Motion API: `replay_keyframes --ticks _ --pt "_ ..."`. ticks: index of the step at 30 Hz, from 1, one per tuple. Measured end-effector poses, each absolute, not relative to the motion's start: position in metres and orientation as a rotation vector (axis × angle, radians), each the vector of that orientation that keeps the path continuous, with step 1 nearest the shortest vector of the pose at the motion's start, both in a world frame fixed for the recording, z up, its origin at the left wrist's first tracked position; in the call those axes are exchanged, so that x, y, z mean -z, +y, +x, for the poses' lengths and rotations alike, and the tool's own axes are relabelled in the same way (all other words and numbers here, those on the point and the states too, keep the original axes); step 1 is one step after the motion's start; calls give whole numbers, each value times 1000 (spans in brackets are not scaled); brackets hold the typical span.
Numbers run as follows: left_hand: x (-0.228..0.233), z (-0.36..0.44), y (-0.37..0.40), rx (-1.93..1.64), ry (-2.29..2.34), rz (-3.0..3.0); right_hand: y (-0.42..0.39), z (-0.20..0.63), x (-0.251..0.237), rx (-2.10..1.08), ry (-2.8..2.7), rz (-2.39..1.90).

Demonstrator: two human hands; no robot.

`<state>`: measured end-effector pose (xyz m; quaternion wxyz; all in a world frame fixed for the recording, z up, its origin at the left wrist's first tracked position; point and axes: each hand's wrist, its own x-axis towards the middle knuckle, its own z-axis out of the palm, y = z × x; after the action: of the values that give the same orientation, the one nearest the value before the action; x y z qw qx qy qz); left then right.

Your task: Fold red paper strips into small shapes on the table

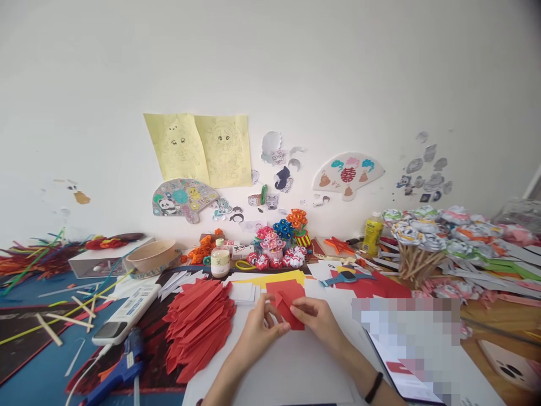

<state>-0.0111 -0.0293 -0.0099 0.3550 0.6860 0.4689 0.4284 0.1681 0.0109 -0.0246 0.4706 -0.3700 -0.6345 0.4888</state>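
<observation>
Both hands, left hand [258,327] and right hand [318,319], pinching red paper [287,298].

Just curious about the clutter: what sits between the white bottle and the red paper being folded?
In the head view, yellow paper sheets lie between the white bottle and the red paper.

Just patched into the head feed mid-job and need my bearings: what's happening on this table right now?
A person is folding a red paper sheet with both bare hands: the left hand pinches its left edge, the right hand holds its right side. Beside the left hand lies a pile of folded red strips. A blue glue gun lies at the lower left, a small white bottle stands behind, and paper flowers fill the right.
</observation>
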Motion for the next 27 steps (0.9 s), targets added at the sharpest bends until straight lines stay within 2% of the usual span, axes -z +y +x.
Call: replay_keyframes --ticks 4,13,19,27 --pt "19 3 -33 -1005 1350 1834 10 165 26 -1289 -1484 -866" --pt "13 0 -30 -1129 1410 1813 8 167 17 -1352 -1518 -816" --pt "7 -22 -26 -1064 1395 1848 10 176 15 -1258 -1402 -854" --pt "12 -33 -20 -1034 1452 1837 16 184 25 -1176 -1541 -963"
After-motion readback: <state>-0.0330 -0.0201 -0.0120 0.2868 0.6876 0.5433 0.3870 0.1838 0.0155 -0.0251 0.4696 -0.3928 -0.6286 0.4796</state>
